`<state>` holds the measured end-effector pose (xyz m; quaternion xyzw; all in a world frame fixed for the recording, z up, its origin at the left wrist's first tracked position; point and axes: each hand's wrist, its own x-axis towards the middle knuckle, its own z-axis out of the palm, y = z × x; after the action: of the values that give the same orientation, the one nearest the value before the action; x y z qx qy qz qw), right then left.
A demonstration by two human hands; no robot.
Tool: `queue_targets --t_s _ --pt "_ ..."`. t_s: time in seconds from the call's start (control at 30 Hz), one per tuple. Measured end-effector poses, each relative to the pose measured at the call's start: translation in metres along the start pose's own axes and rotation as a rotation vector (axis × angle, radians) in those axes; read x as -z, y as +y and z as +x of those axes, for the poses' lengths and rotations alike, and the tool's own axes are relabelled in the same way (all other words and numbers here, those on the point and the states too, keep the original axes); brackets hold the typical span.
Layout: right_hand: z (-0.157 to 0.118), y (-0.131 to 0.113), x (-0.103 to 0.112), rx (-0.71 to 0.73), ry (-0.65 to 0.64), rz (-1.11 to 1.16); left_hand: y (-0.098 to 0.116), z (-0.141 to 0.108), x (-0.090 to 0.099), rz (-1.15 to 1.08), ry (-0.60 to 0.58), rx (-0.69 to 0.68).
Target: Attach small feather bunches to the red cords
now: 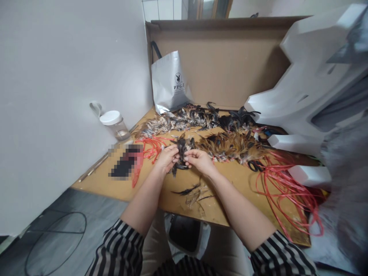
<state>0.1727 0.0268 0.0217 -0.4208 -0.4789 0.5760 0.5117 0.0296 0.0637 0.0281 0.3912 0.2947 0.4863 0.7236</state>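
Over the middle of the table, my left hand (168, 158) and my right hand (199, 160) meet at a bunch of dark feathers (181, 145). Fingers and thumb of each hand are pinched on it, one from either side. Just beyond it to the right lies a pile of brown feathers (232, 145). A longer row of mottled and black feathers (198, 117) stretches along the back. Red plastic strings (152, 147) lie left of my hands. Several loose feathers (197, 193) are scattered on the table nearer to me.
Black-handled scissors (255, 166) and a tangle of red string (287, 195) lie at the right, beside white foam (310, 175). A silver bag (171, 84) stands at the back. At the left is a lidded jar (116, 124). Below the table edge sits a lined bin (185, 234).
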Motion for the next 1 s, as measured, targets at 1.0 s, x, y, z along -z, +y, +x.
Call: queue_targets --t_s 1.0 --pt "-0.002 -0.011 0.010 -0.206 -0.043 0.367 0.000 -0.006 -0.005 0.178 -0.120 -0.001"
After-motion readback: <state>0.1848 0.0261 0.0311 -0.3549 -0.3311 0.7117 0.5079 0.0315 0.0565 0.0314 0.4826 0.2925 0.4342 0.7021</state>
